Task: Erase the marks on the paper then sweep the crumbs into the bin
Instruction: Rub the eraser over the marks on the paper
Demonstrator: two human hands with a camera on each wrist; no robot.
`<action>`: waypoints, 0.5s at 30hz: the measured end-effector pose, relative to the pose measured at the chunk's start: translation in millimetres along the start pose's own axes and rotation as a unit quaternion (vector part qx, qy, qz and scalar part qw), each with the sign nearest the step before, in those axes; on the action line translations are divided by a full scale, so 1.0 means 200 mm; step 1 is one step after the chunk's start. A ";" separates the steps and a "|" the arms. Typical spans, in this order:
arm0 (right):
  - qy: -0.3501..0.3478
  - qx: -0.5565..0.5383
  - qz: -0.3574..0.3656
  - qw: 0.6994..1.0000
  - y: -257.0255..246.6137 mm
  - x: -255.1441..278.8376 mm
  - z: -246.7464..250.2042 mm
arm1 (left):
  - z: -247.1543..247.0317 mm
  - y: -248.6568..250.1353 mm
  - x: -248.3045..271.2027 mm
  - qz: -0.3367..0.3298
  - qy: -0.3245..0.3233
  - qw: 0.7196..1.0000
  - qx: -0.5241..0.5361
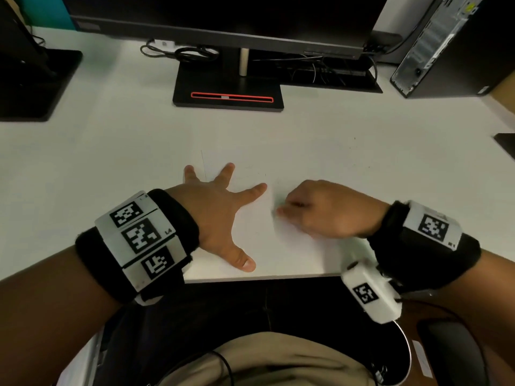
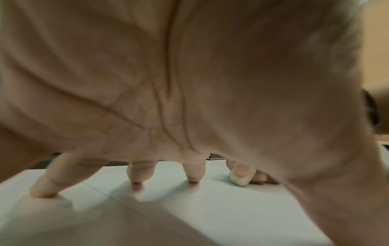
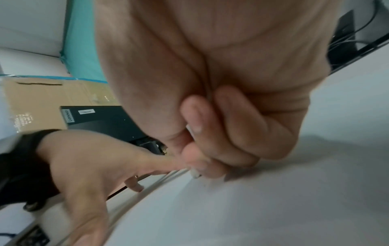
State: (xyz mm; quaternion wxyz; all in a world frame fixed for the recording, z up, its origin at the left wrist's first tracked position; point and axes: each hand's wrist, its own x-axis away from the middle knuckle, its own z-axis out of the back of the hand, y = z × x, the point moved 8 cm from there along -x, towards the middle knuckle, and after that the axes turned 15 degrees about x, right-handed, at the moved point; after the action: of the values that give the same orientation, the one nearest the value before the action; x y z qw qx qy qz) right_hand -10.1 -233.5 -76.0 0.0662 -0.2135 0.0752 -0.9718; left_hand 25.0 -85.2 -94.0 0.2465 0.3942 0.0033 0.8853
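Observation:
A white sheet of paper (image 1: 259,240) lies on the white desk near its front edge. My left hand (image 1: 220,207) is spread flat on the paper's left part, fingers straight, fingertips (image 2: 136,181) pressing down. My right hand (image 1: 320,210) sits just to the right of it with curled fingers pinching a small white eraser (image 2: 240,180), which touches the paper. In the right wrist view the eraser (image 3: 194,174) shows as a white tip under the thumb and forefinger. The picture around the right hand is blurred. No marks, crumbs or bin are clearly visible.
A monitor on a black stand (image 1: 228,93) occupies the back middle of the desk (image 1: 111,151), with cables behind it. A second black stand (image 1: 36,82) is at the back left and a computer tower (image 1: 446,48) at the back right. My lap lies below the desk edge.

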 end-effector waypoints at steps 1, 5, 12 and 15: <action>0.006 -0.001 -0.001 1.000 0.00 0.01 0.00 | 0.00 0.00 0.00 0.000 -0.002 1.000 0.002; -0.037 0.009 0.043 0.998 -0.09 0.07 -0.09 | 0.00 0.00 0.00 0.000 -0.006 1.000 -0.006; 0.001 -0.018 -0.002 1.000 -0.03 0.05 -0.05 | 0.00 0.00 -0.01 0.001 -0.010 1.000 -0.005; 0.006 -0.049 -0.032 0.998 0.02 0.03 -0.04 | 0.00 0.00 -0.01 0.002 -0.010 1.000 -0.001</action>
State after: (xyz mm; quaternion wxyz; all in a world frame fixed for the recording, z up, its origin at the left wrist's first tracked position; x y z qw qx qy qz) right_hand -19.5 -237.9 -81.7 0.0238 -0.2125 0.1165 -0.9699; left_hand 25.4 -85.3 -95.8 0.2455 0.4030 -0.0010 0.8817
